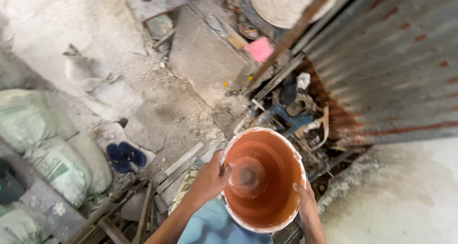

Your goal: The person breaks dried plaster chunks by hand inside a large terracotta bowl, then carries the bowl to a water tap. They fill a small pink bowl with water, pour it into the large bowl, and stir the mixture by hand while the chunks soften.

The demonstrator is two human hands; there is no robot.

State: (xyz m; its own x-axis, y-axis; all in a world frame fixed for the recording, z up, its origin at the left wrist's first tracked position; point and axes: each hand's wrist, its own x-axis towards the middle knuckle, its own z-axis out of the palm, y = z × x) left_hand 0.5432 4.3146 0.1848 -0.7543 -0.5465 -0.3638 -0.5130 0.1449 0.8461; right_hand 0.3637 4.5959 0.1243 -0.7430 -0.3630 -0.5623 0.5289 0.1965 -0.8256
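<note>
Dusty concrete floor lies below, sacks at left. An orange bucket is held at near centre, left hand and right hand clamped on its rim. Carrying seems in hand; a steady, level grip is called for next.

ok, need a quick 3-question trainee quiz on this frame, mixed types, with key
1. True or false: both hands grip the rim of the orange bucket.
2. Multiple choice: what lies on the ground to the left of the bucket, beside the grey sacks? A) a pair of blue sandals B) a red helmet C) a coiled hose
3. Fill in: the animal lying on the dusty ground at upper left is a ____.

Key:
1. True: left hand on the left rim, right hand on the right rim.
2. A, the blue sandals.
3. Cat.
</note>
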